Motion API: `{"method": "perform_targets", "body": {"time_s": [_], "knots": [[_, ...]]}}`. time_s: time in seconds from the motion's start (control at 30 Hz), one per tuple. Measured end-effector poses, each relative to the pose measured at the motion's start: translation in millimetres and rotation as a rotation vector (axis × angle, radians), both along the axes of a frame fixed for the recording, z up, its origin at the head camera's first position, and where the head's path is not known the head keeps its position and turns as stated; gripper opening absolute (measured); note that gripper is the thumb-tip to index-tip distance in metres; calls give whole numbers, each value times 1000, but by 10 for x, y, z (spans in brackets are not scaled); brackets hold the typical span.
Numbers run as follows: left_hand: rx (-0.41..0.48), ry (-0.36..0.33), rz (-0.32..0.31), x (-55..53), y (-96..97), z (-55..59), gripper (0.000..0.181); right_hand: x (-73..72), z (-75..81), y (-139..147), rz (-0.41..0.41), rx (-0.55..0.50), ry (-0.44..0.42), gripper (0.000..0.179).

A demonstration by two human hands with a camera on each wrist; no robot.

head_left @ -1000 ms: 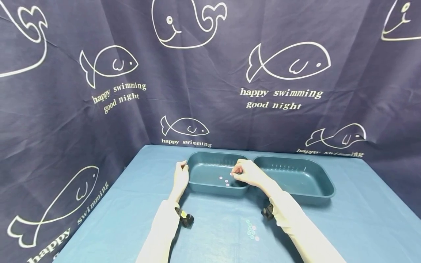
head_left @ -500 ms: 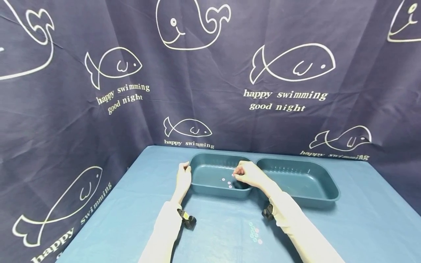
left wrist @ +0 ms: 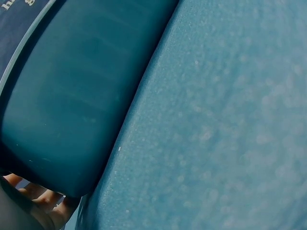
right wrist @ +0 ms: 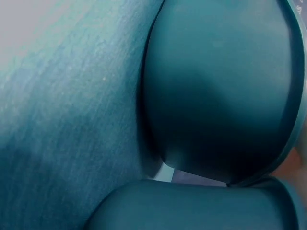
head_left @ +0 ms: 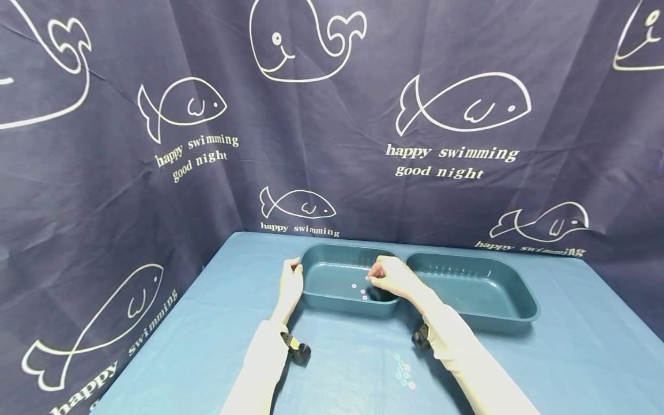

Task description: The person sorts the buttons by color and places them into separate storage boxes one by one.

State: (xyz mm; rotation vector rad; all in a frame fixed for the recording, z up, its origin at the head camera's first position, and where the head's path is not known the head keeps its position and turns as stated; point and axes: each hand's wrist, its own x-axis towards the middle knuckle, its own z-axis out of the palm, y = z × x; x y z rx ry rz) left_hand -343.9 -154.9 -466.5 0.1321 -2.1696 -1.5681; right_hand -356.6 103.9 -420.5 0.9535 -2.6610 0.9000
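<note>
At the left end of the left teal bin [head_left: 337, 304], my left hand [head_left: 290, 285] grips the wall and rim; its fingers [left wrist: 48, 201] wrap the bin's end in the left wrist view. My right hand [head_left: 396, 276] is over the right end of the same bin, thumb and fingertips together. They pinch a small pink disc [head_left: 368, 278]. On the bin's floor lie a few more small pink discs [head_left: 354, 286] with pale centres. In the right wrist view the bin wall [right wrist: 216, 96] hides most of that hand.
A second teal bin [head_left: 498, 327] stands to the right, its end close against the first. Several small green and pink discs [head_left: 402, 372] lie on the blue tablecloth [head_left: 342, 369] between my forearms. A dark fish-print curtain [head_left: 358, 190] rises behind the table.
The head view has shifted, so everything sits slightly further right and lower in it. Both hands keep their places on and over the left bin, the right one still pinching the disc.
</note>
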Motion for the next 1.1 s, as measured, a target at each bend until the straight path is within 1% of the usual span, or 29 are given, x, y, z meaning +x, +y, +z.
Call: {"method": "perform_targets", "body": {"time_s": [0.23, 0.47, 0.6, 0.8, 1.1], "knots": [[24, -13, -2, 13, 5, 5, 23, -2, 11, -24, -29, 11, 37, 8], [9, -18, 3, 33, 7, 23, 23, -7, 2, -24, -57, 33, 71, 5], [6, -22, 4, 30, 2, 22, 24, -9, -2, -18, -56, 34, 75, 6], [23, -27, -10, 30, 24, 28, 24, 17, 5, 23, -58, 25, 66, 6], [50, -13, -24, 42, 5, 39, 25, 85, 51, 23, -44, -22, 81, 9]]}}
